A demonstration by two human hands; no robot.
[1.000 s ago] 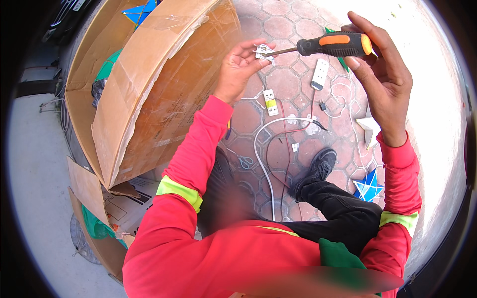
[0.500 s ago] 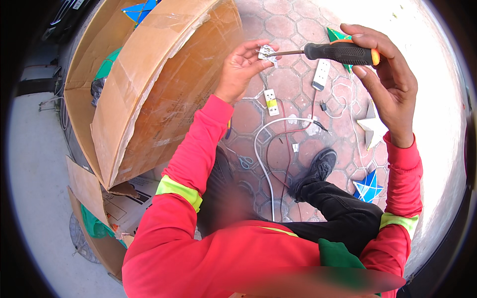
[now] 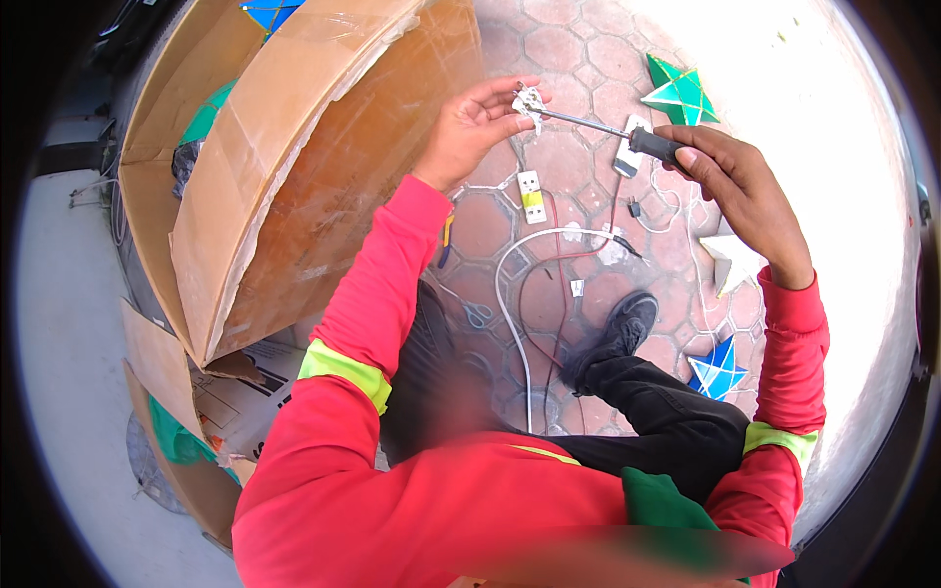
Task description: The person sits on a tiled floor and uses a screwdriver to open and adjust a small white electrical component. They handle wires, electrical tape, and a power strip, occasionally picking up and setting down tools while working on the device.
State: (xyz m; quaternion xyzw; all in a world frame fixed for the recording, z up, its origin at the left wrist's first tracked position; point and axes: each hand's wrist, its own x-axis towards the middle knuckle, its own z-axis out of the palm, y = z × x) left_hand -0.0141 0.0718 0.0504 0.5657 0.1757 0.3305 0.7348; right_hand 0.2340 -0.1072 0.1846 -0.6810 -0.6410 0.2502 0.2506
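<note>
Between the fingertips of my left hand (image 3: 467, 132) sits a small white electrical fitting (image 3: 530, 102) with metal parts on it; its exact kind is too small to tell. My right hand (image 3: 747, 191) grips a screwdriver (image 3: 655, 145) by its black handle, thumb and fingers closed around it. The metal shaft points left, and its tip meets the fitting. Both hands are raised in front of me, above the paved floor. On the floor below lies a white outlet plate (image 3: 531, 199) with a yellow patch.
A big cardboard box (image 3: 343, 186) stands at my left. A white power strip (image 3: 629, 147), a black plug (image 3: 634, 208), a white cable (image 3: 510, 304) and scissors (image 3: 477, 315) lie on the paving. Star lanterns, green (image 3: 683, 95), white (image 3: 733, 263) and blue (image 3: 718, 369), sit at the right.
My right hand has closed around the screwdriver handle, where its fingers were spread at the handle's end. The handle has dropped slightly, so the shaft now slants down to the right.
</note>
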